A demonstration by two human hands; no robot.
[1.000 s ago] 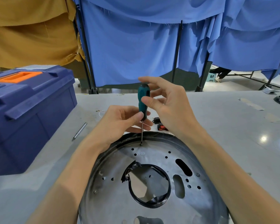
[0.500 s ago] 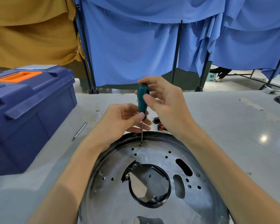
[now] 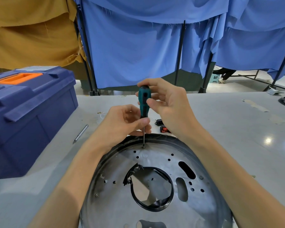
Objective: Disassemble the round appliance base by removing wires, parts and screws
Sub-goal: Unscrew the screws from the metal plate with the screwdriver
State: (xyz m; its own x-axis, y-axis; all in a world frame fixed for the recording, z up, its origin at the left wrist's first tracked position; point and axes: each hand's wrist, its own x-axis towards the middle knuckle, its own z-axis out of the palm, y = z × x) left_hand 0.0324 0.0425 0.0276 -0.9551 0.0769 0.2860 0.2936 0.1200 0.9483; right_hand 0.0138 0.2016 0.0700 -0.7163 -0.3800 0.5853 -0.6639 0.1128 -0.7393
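The round appliance base (image 3: 115,208), a grey metal disc with a black rim and a central hole, lies on the table in front of me. A teal-handled screwdriver (image 3: 143,102) stands upright with its tip on a screw (image 3: 143,146) near the disc's far edge. My right hand (image 3: 169,106) grips the handle from the right, fingers curled over its top. My left hand (image 3: 123,122) pinches the lower handle and shaft between thumb and fingers. Two more screws (image 3: 97,195) (image 3: 201,177) sit in the disc.
A blue toolbox (image 3: 28,116) with an orange handle stands on the table at the left. A metal pen-like rod (image 3: 80,133) lies beside it. Small black and red parts (image 3: 162,126) lie behind the base. Blue and mustard curtains hang beyond the table's far edge.
My right fingers have shifted round the handle's top, curling closer over it. The screwdriver stays upright on the same screw and my left hand keeps its pinch.
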